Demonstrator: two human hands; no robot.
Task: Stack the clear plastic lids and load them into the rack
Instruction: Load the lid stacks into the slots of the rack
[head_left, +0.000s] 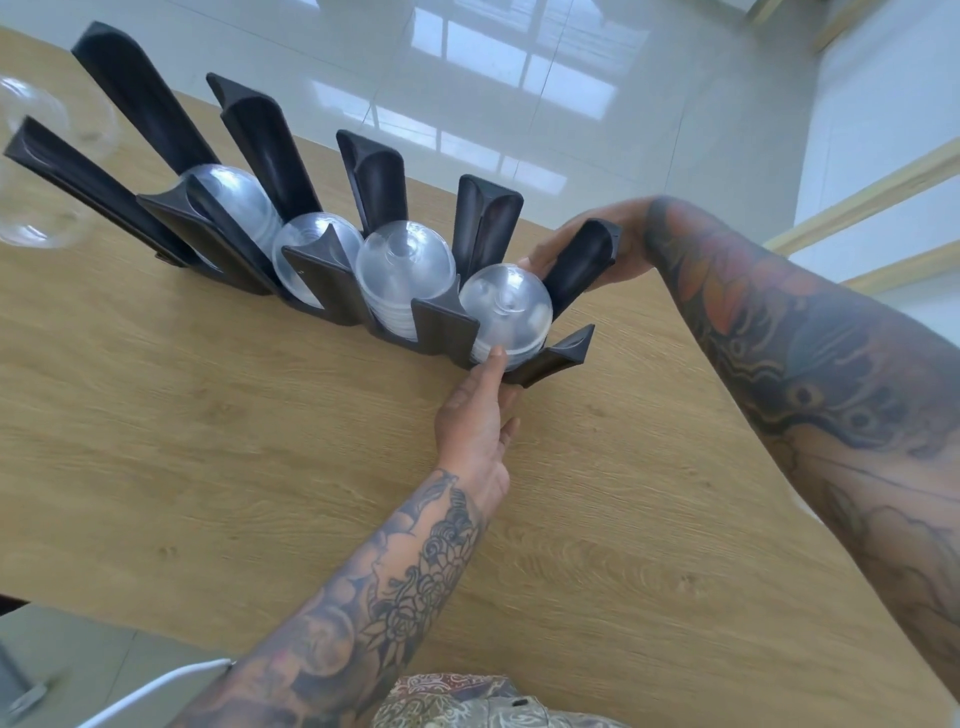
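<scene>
A black rack (332, 291) with tall curved dividers stands on the wooden table. Several of its slots hold stacks of clear domed plastic lids; the rightmost stack (506, 306) sits in the end slot. My left hand (475, 415) reaches up from below, its fingertip touching the lower rim of that stack, fingers apart. My right hand (587, 244) wraps round the rack's right end divider from behind, partly hidden by it. More clear lids (41, 156) lie blurred at the far left of the table.
The wooden table (208, 441) runs from the left edge to a corner at the right; beyond it is a glossy tiled floor (519, 78). A white chair edge (156, 691) shows at the bottom left.
</scene>
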